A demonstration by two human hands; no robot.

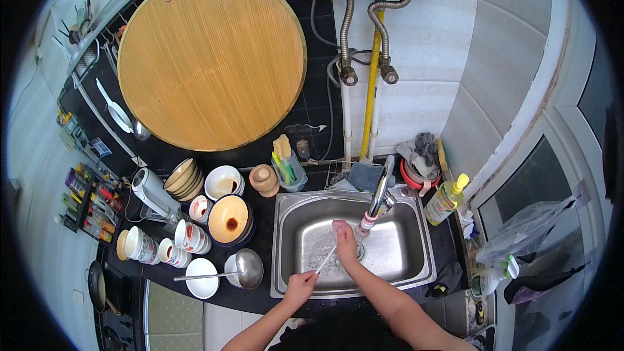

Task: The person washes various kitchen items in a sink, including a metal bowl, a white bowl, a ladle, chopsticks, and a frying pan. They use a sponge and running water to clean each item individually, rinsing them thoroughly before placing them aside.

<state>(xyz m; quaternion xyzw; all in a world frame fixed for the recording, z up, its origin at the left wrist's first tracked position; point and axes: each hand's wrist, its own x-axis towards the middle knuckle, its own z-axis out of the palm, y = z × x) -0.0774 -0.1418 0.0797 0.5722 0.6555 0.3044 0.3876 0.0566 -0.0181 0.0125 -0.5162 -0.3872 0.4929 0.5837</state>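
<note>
Over the steel sink [419,247], my left hand [301,288] is closed on the near end of a thin, pale, stick-like utensil [327,259]. The utensil slants up to my right hand [345,242], whose fingers are closed around its far end and hide that part. What kind of utensil it is cannot be made out. Just right of my right fingers is the pink-tipped spout of the chrome faucet [379,198]. Wet spots and bubbles show on the sink floor.
Left of the sink stand stacked bowls [229,220], a white plate [202,278] and a large ladle [249,268]. Behind are a wooden mortar [264,181] and a utensil holder [288,170]. A yellow-capped soap bottle [446,200] and a red basin [416,179] stand to the right.
</note>
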